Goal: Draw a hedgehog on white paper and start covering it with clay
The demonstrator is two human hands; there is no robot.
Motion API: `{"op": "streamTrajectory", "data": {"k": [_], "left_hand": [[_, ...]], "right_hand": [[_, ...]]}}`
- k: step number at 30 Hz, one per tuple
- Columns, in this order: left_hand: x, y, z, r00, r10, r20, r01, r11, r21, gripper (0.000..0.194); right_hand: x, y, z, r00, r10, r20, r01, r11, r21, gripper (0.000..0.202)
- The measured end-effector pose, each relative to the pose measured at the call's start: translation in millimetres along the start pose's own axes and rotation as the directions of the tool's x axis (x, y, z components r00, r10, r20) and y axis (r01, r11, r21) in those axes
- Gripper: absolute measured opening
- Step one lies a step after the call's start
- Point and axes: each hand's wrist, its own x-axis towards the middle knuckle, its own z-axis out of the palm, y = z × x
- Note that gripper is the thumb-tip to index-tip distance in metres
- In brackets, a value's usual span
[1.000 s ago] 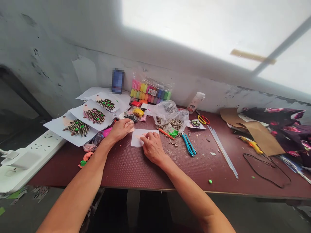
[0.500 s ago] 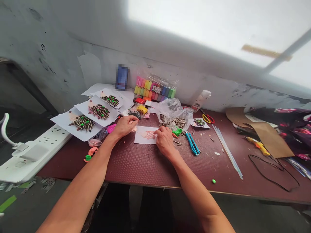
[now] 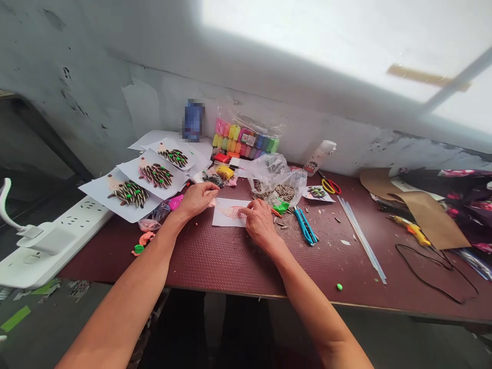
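A small sheet of white paper lies on the table, bearing a hedgehog-like outline with orange strokes. My right hand rests over its right part, fingers curled. From that hand's right side sticks out the end of an orange pen, whose tip is hidden by the fingers. At the paper's left edge my left hand is closed in a pinch, with a pale peach lump of clay under its fingertips. Sunflower seeds lie in a clear plastic bag beyond the right hand.
Finished seed hedgehogs on white sheets lie at left beside a power strip. A pack of coloured clay leans at the back. Right are a teal cutter, scissors, glue sticks and a glue gun.
My right hand has shifted slightly left over the drawing, the orange end moving with it. My left hand stays almost still. The view has turned a little.
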Motion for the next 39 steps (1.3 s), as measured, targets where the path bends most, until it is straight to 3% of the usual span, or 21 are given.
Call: {"op": "streamTrajectory", "data": {"k": [11,16,22,26,31,36,39], "left_hand": [[0.3,5.2,-0.1,0.999,-0.028,-0.038,0.025,0.997,-0.07,0.046],[-1.5,8.0,-0.1,1.0,-0.017,0.021,0.021,0.985,-0.174,0.06],[-2.5,7.3,3.9,0.999,0.01,0.047,0.011,0.897,-0.441,0.065],[-1.7,6.9,3.7,0.999,-0.036,0.026,0.044,0.882,-0.47,0.057],[-3.2,13.9,0.8,0.993,-0.01,0.116,0.068,0.858,-0.509,0.053],[-3.4,19.0,-1.5,0.993,-0.079,0.083,0.113,0.798,-0.592,0.055],[-5.5,23.7,-0.2,0.986,-0.106,0.129,0.165,0.744,-0.648,0.056]], "right_hand": [[-0.5,4.6,-0.1,0.998,0.045,-0.032,-0.045,0.999,-0.003,0.034],[-0.3,3.7,-3.4,0.999,0.049,-0.02,-0.049,0.999,-0.005,0.033],[-0.1,-0.8,-5.8,0.995,0.092,-0.024,-0.094,0.994,-0.061,0.026],[-0.1,-4.5,-7.6,0.995,0.078,-0.063,-0.08,0.996,-0.03,0.023],[0.8,-5.7,-10.4,0.993,0.034,-0.117,-0.029,0.998,0.048,0.029],[2.0,-1.5,-8.8,0.994,0.056,-0.091,-0.056,0.998,0.002,0.027],[2.4,-0.9,-5.5,0.997,0.017,-0.08,-0.016,1.0,0.018,0.028]]}}
